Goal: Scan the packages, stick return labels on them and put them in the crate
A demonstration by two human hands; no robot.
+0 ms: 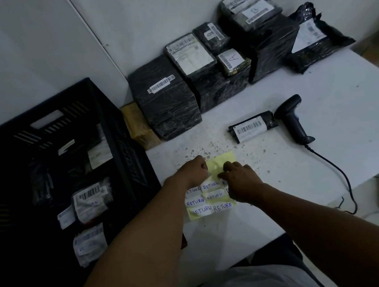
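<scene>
Two hands are down on the yellow label sheet [221,160] at the near middle of the tabletop [332,145]. Your left hand [194,171] has its fingers curled at the sheet's upper left, apparently pinching the corner of a label; your right hand [239,177] lies over the sheet's right side, fingertips pressed down as if to steady it. Whether a label is already free, I cannot tell.

The labels are thin paper, light and floppy, and will likely curl and stick to themselves, so take one by a corner and peel slowly while the other hand holds the backing flat. The small black package [252,126], just left of the scanner [291,119], is probably the next one to be labelled. It looks soft and light in slick plastic wrap; grasp it across its short sides and press the label onto the smoother face.

By count, I see about six "RETURN" labels showing on the sheet, with more hidden under your right hand. Roughly seven wrapped packages [166,97] stand along the wall, plus a tan one beside the crate. The black crate [109,111] on your left holds at least three labelled parcels; its dark interior hides any others. One scanner lies on its side.
</scene>
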